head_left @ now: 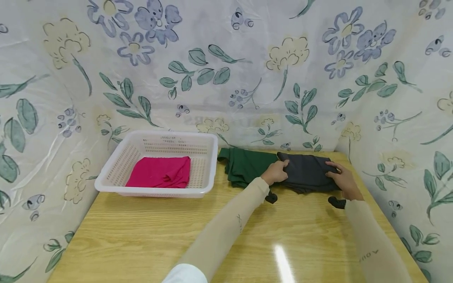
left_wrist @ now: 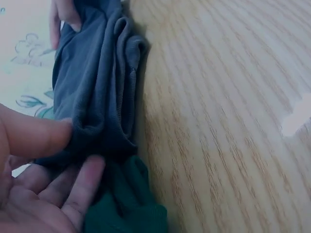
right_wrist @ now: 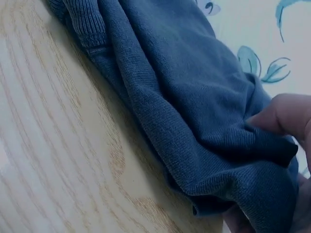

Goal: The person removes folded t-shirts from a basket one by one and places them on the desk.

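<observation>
A dark grey folded garment (head_left: 308, 173) lies on the right of the table, its stacked layers and a ribbed band (right_wrist: 86, 24) showing in the right wrist view. My left hand (head_left: 275, 172) pinches its left end, with the thumb on top and fingers underneath in the left wrist view. At the opposite end my right hand (head_left: 344, 181) grips the cloth between thumb and fingers, some of them hidden under it. Beside the grey one, a green folded garment (head_left: 253, 165) reaches under my left hand.
A white plastic basket (head_left: 209, 173) stands at the back left, holding a folded pink cloth (head_left: 161, 172). Flower-printed sheeting (head_left: 226, 94) rises behind the wooden table (head_left: 159, 232) and along both sides.
</observation>
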### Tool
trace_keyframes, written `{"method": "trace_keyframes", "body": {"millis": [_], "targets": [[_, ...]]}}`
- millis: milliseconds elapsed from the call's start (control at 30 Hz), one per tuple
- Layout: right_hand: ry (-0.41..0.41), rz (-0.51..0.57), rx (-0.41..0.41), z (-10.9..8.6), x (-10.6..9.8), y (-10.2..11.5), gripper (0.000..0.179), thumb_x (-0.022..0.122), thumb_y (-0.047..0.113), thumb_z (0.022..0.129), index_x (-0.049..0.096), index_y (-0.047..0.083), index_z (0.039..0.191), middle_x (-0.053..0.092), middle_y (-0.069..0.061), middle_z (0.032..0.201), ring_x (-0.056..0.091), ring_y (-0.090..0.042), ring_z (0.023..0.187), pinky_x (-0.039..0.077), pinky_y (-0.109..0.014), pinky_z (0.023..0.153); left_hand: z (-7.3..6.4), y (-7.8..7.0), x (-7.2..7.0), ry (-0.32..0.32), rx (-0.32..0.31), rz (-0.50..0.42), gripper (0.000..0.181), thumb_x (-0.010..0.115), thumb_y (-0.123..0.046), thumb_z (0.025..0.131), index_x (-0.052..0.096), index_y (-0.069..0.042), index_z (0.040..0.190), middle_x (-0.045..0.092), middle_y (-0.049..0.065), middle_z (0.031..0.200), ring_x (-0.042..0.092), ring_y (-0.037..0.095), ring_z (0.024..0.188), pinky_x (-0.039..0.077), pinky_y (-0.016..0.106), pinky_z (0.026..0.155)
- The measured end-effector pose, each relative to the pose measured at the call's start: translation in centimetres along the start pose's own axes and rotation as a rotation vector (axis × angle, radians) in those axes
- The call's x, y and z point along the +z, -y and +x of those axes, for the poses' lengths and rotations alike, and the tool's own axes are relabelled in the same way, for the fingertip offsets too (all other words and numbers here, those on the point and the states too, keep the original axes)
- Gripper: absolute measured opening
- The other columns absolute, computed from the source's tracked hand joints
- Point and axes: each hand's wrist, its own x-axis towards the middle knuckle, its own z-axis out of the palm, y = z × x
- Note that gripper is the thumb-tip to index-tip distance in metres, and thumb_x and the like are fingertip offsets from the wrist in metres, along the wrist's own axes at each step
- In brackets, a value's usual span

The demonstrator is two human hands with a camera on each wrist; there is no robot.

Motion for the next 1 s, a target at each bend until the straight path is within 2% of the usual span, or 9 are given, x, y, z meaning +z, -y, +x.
{"method": "trace_keyframes", "body": {"millis": [100, 200, 267, 333, 433, 567, 700, 800, 1000], "targets": [[0.011, -0.028, -0.007, 0.1, 0.3, 0.3, 0.059, 0.053, 0.018, 0.108, 0.032, 0.010, 0.162, 0.007, -0.027, 0.168, 0.021, -0.053, 0.149, 0.027, -0.064, 0.116, -0.3, -0.1, -0.1, -0.012, 0.022, 0.099, 0.068, 0.050, 0.009, 0.099, 0.034, -0.014, 0.161, 0.061, 0.022, 0.137, 0.017, 0.013, 0.043, 0.025, 0.028, 0.049], [-0.007, -0.110, -0.005, -0.1, 0.5, 1.0, 0.059, 0.052, 0.016, 0.107, 0.032, 0.005, 0.161, 0.008, -0.031, 0.166, 0.022, -0.055, 0.147, 0.028, -0.065, 0.115, -0.9, -0.5, -0.2, -0.081, 0.079, 0.282, 0.061, 0.055, 0.004, 0.099, 0.043, -0.010, 0.157, 0.068, 0.019, 0.127, 0.039, 0.014, 0.049, 0.043, 0.025, 0.070], [-0.040, -0.175, 0.000, -0.2, 0.8, 1.6, 0.059, 0.053, 0.014, 0.105, 0.033, 0.002, 0.160, 0.013, -0.035, 0.164, 0.025, -0.056, 0.145, 0.031, -0.065, 0.114, -1.3, -0.8, -0.3, -0.145, 0.116, 0.377, 0.053, 0.059, 0.001, 0.098, 0.053, -0.007, 0.150, 0.068, 0.014, 0.128, 0.059, 0.016, 0.073, 0.044, 0.029, 0.094], [-0.085, -0.242, -0.006, -0.3, 1.1, 2.2, 0.059, 0.054, 0.012, 0.103, 0.035, -0.001, 0.158, 0.020, -0.038, 0.160, 0.031, -0.056, 0.142, 0.034, -0.065, 0.111, -1.6, -1.0, -0.5, -0.205, 0.151, 0.427, 0.042, 0.062, -0.001, 0.097, 0.064, -0.005, 0.139, 0.066, 0.005, 0.135, 0.064, 0.020, 0.104, 0.034, 0.034, 0.113], [-0.147, -0.297, -0.042, -0.4, 1.6, 3.0, 0.057, 0.055, 0.008, 0.101, 0.038, -0.004, 0.154, 0.031, -0.039, 0.154, 0.038, -0.057, 0.135, 0.040, -0.065, 0.107, -2.0, -0.8, -0.9, -0.229, 0.187, 0.403, 0.031, 0.061, -0.001, 0.097, 0.073, -0.005, 0.126, 0.070, 0.005, 0.127, 0.058, 0.024, 0.122, 0.035, 0.035, 0.114], [-0.229, -0.325, -0.113, -0.5, 2.4, 3.9, 0.051, 0.053, 0.009, 0.102, 0.044, -0.006, 0.150, 0.041, -0.038, 0.148, 0.045, -0.055, 0.127, 0.045, -0.063, 0.099, -2.3, -0.5, -1.8, -0.221, 0.232, 0.364, 0.026, 0.059, -0.004, 0.098, 0.074, -0.005, 0.119, 0.070, 0.007, 0.119, 0.058, 0.024, 0.115, 0.043, 0.034, 0.107], [-0.316, -0.279, -0.125, -0.7, 3.4, 5.0, 0.047, 0.051, 0.012, 0.102, 0.050, -0.005, 0.146, 0.048, -0.034, 0.144, 0.048, -0.051, 0.127, 0.046, -0.060, 0.098, -2.5, -0.6, -2.9, -0.182, 0.270, 0.329, 0.023, 0.060, -0.005, 0.099, 0.073, -0.003, 0.118, 0.070, 0.008, 0.118, 0.062, 0.023, 0.109, 0.052, 0.030, 0.091], [-0.314, -0.212, -0.111, -1.1, 4.3, 5.9, 0.046, 0.050, 0.013, 0.104, 0.049, -0.002, 0.147, 0.051, -0.031, 0.144, 0.048, -0.049, 0.129, 0.044, -0.060, 0.102, -2.7, -0.8, -3.8, -0.141, 0.290, 0.292, 0.023, 0.061, -0.006, 0.100, 0.072, -0.001, 0.119, 0.070, 0.010, 0.116, 0.065, 0.022, 0.104, 0.053, 0.029, 0.084], [-0.214, -0.111, -0.119, -1.5, 6.0, 7.6, 0.048, 0.048, 0.015, 0.107, 0.045, 0.001, 0.152, 0.050, -0.029, 0.147, 0.048, -0.048, 0.130, 0.040, -0.060, 0.108, -3.2, -1.0, -5.3, -0.091, 0.310, 0.249, 0.024, 0.061, -0.008, 0.103, 0.069, 0.000, 0.124, 0.068, 0.009, 0.111, 0.064, 0.018, 0.096, 0.053, 0.027, 0.079]]}}
